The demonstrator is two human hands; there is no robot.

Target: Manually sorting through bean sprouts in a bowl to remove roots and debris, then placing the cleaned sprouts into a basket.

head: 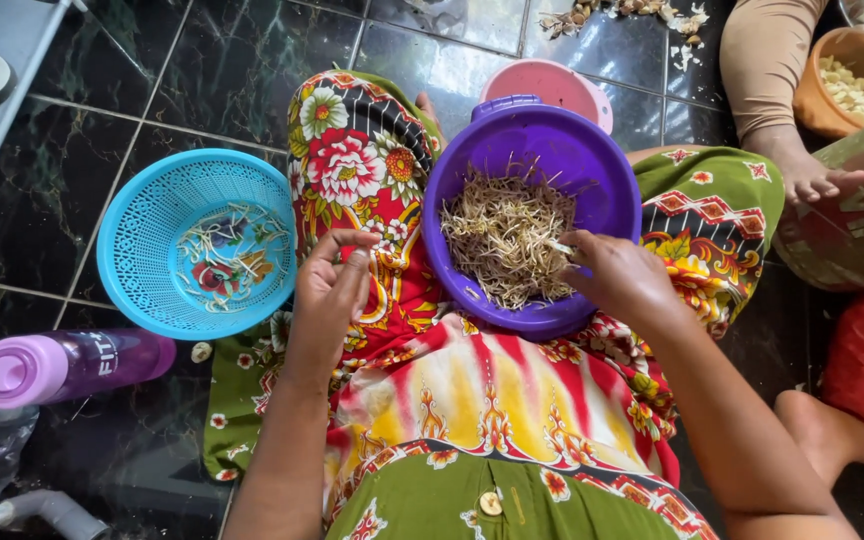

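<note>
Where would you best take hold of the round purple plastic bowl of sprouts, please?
Probably by the purple plastic bowl's small tab handle at its far rim, from above. The near rim is taken up by the right hand, and the sprouts fill the middle.

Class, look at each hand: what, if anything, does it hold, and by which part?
The right hand pinches a bean sprout by its end, over the purple bowl. The left hand seems empty.

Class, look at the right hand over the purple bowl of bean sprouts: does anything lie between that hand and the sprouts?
Nothing visible does. The right hand reaches over the purple bowl's rim, its fingertips already on the bean sprouts, pinching one. The left hand rests apart over the lap, between the purple bowl and the blue basket.
</note>
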